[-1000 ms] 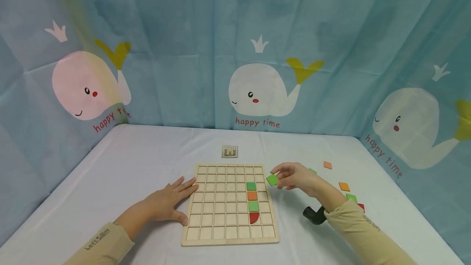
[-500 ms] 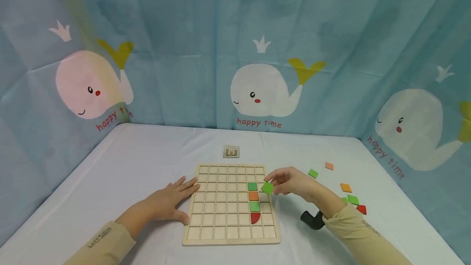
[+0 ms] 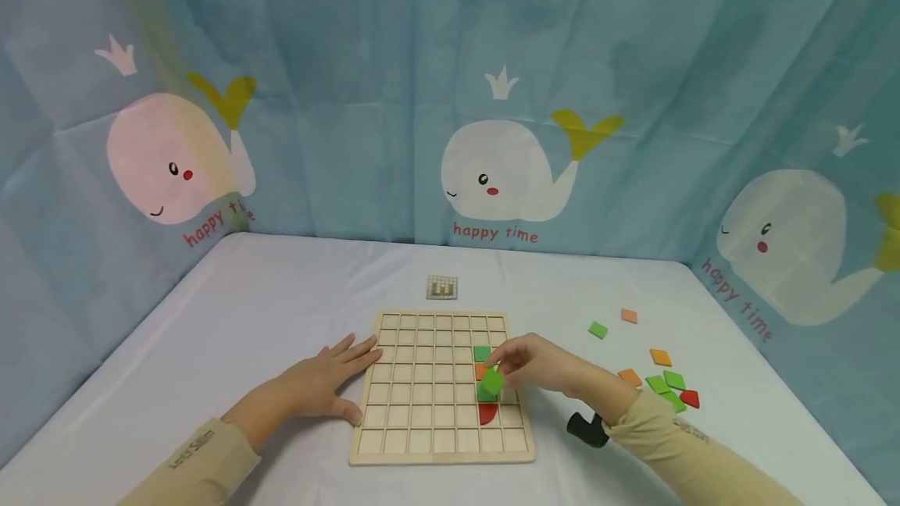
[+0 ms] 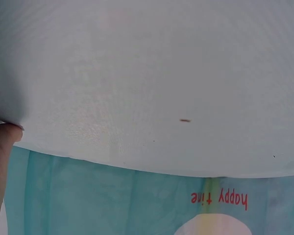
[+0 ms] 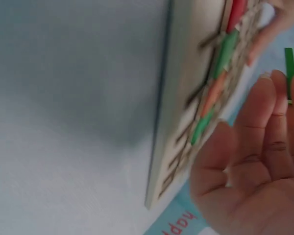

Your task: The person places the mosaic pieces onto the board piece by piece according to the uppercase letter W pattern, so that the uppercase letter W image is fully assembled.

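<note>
My right hand (image 3: 537,364) pinches a green square tile (image 3: 493,381) over the right part of a wooden grid board (image 3: 422,395). In the right wrist view this tile (image 5: 289,68) shows edge-on at the fingertips. One column of the board holds a green tile (image 3: 481,353), an orange tile (image 3: 480,372), another green tile (image 3: 483,395) and a red quarter-round tile (image 3: 487,413). The held tile and fingers partly cover the middle two. My left hand (image 3: 316,385) lies with spread fingers along the board's left edge; only part of this hand (image 4: 2,139) enters the left wrist view.
Loose tiles lie on the white table (image 3: 295,295) to the right, among them a green one (image 3: 598,330), an orange one (image 3: 659,358) and a red one (image 3: 690,398). A small pattern card (image 3: 441,287) lies behind the board. A black object (image 3: 587,429) sits at the right wrist.
The right hand has carried the green tile left and toward me, from beside the board to over the filled column. The left hand stays at the board's edge.
</note>
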